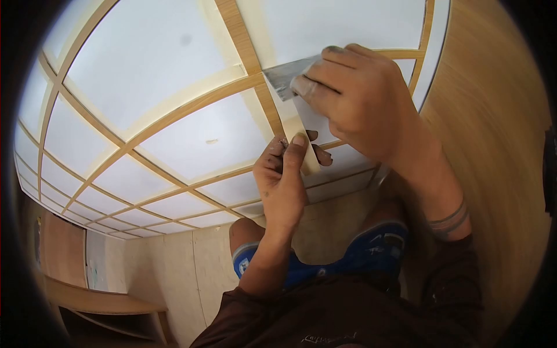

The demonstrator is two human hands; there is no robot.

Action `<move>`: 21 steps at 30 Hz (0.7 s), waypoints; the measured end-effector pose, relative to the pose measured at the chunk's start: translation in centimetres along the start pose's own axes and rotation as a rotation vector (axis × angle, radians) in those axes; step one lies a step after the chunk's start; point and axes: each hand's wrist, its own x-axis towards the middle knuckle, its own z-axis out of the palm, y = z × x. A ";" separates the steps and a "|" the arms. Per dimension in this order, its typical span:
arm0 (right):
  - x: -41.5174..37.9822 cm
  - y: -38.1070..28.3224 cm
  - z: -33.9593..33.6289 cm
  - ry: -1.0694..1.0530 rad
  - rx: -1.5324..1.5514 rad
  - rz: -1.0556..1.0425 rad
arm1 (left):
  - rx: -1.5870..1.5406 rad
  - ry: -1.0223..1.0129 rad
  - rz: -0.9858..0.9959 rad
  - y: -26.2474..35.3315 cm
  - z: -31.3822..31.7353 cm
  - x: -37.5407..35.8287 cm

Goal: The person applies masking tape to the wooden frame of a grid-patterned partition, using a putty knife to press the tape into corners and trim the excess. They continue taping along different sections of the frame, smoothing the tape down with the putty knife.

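Observation:
A metal putty knife (282,77) is in my right hand (366,95), fingers closed around it. Its blade lies against a white panel, with one corner at a crossing of the wooden lattice (200,106). From near that corner a pale strip of tape (295,120) runs down to my left hand (285,182). My left thumb presses on the strip, with fingers behind it. Dark smudges mark the fingers of both hands. The right palm and the knife's handle are hidden from view.
White panels (145,52) framed by wooden strips curve away to the left, some with pale tape along their edges. A wood-grain surface (493,145) stands at right. Below are my knees, a pale board floor (214,261) and a wooden bench-like piece (104,303).

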 end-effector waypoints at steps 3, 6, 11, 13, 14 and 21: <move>0.6 0.3 -0.1 -0.027 0.019 -0.007 | -0.009 -0.005 0.019 0.1 0.1 0.1; 1.0 0.4 -0.7 -0.035 0.006 -0.001 | 0.005 -0.005 0.023 0.1 -0.1 0.2; 0.7 0.9 -0.7 -0.050 -0.009 0.024 | 0.044 0.058 -0.057 -0.6 -0.5 0.8; 0.2 0.6 -0.6 -0.054 0.005 -0.016 | 0.037 0.078 -0.073 -1.4 -0.8 1.1; 0.1 0.4 -0.6 -0.052 0.002 -0.019 | 0.036 0.083 -0.083 -1.7 -0.9 1.2; 0.2 0.8 -0.4 0.010 -0.087 -0.029 | 0.010 0.110 -0.101 -2.1 -0.6 1.5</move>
